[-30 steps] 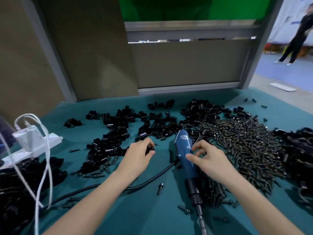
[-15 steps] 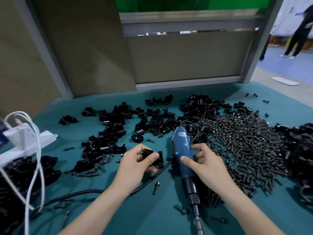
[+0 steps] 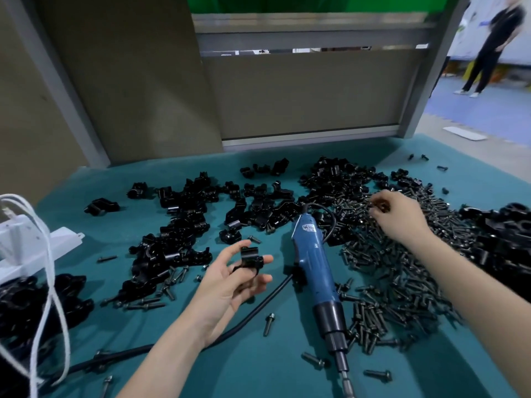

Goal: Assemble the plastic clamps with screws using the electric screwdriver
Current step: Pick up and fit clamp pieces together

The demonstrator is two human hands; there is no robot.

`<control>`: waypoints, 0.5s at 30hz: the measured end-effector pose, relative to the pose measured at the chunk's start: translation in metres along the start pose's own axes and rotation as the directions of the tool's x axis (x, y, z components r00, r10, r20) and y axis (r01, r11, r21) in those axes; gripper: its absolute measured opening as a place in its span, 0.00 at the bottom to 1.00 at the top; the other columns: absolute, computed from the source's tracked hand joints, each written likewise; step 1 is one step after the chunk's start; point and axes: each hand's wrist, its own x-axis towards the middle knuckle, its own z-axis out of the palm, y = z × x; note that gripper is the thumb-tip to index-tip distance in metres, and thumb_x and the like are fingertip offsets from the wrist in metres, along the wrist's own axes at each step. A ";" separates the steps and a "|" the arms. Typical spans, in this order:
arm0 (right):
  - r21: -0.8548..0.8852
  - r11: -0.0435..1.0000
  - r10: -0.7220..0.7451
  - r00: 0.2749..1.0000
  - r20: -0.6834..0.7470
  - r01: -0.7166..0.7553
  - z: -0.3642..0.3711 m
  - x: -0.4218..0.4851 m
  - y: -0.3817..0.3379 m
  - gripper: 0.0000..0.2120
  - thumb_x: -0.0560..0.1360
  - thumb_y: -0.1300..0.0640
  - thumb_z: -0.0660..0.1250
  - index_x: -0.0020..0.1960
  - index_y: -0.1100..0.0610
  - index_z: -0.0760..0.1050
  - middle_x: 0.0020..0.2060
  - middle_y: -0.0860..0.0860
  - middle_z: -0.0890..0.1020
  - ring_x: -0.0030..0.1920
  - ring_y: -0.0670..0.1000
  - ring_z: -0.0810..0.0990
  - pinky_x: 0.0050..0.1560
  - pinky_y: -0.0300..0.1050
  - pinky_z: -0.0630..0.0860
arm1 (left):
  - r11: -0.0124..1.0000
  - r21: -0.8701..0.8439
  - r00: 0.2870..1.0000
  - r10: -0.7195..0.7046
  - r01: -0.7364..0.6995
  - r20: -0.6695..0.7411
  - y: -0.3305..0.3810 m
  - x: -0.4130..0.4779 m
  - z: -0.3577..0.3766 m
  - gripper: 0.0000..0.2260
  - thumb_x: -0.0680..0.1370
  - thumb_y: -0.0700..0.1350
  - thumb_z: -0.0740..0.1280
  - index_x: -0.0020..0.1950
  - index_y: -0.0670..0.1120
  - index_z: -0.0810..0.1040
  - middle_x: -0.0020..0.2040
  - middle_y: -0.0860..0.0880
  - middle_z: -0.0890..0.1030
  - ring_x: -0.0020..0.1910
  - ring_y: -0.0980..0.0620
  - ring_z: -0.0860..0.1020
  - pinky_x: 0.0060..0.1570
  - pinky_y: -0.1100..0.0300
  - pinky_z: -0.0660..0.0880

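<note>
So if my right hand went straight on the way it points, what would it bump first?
Probably more of the dark metal screws in the pile your right hand is over; then the heap of black plastic clamps behind. Depth is unclear.

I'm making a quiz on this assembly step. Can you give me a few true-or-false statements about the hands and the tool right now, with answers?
1. The left hand holds a black clamp. True.
2. The right hand grips the electric screwdriver. False: the screwdriver lies on the table with no hand on it, and the right hand reaches into the screw pile.
3. The screwdriver's bit end points toward the person. True.
4. The big screw pile lies to the left of the screwdriver. False: it lies to its right.
5. A white power strip sits at the table's left side. True.
</note>
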 end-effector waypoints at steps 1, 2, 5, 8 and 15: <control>-0.033 0.999 -0.013 1.000 0.010 0.014 0.002 0.014 0.001 0.11 0.78 0.59 0.65 0.60 0.57 0.78 0.54 0.58 0.81 0.39 0.54 0.77 0.41 0.43 0.72 | 1.000 -0.002 1.000 -0.001 0.001 0.010 0.000 0.001 -0.001 0.17 0.79 0.30 0.59 0.61 0.46 0.76 0.51 0.41 0.84 0.37 0.49 0.81 0.40 0.60 0.80; -0.055 0.998 -0.019 1.000 0.020 0.020 0.003 0.027 0.001 0.12 0.79 0.58 0.64 0.61 0.57 0.77 0.55 0.59 0.81 0.37 0.53 0.76 0.41 0.43 0.70 | 1.000 -0.009 1.000 -0.002 0.002 0.020 -0.001 0.002 -0.003 0.17 0.79 0.29 0.59 0.60 0.46 0.79 0.49 0.42 0.84 0.34 0.50 0.79 0.38 0.60 0.79; -0.110 0.994 -0.016 0.999 0.043 0.021 0.009 0.059 0.001 0.13 0.80 0.57 0.63 0.63 0.56 0.76 0.56 0.61 0.80 0.32 0.52 0.74 0.38 0.44 0.69 | 0.997 -0.070 0.999 -0.009 0.012 0.048 -0.001 0.002 -0.004 0.16 0.75 0.31 0.62 0.54 0.46 0.83 0.42 0.42 0.81 0.30 0.52 0.71 0.33 0.61 0.74; -0.101 0.993 -0.057 0.994 0.091 0.066 0.016 0.081 -0.008 0.13 0.79 0.57 0.64 0.64 0.54 0.76 0.54 0.60 0.81 0.33 0.53 0.75 0.40 0.44 0.72 | 0.996 -0.090 0.997 -0.021 0.028 0.076 -0.001 0.001 -0.005 0.15 0.70 0.35 0.69 0.54 0.45 0.82 0.41 0.42 0.80 0.30 0.53 0.70 0.32 0.61 0.73; -0.141 0.973 -0.139 0.950 0.281 0.184 0.056 0.105 -0.042 0.18 0.78 0.53 0.68 0.65 0.58 0.75 0.59 0.59 0.80 0.57 0.58 0.77 0.58 0.49 0.73 | 0.990 -0.140 0.998 -0.023 0.031 0.056 0.000 0.002 -0.005 0.18 0.68 0.47 0.71 0.56 0.45 0.82 0.41 0.43 0.80 0.30 0.53 0.70 0.33 0.61 0.72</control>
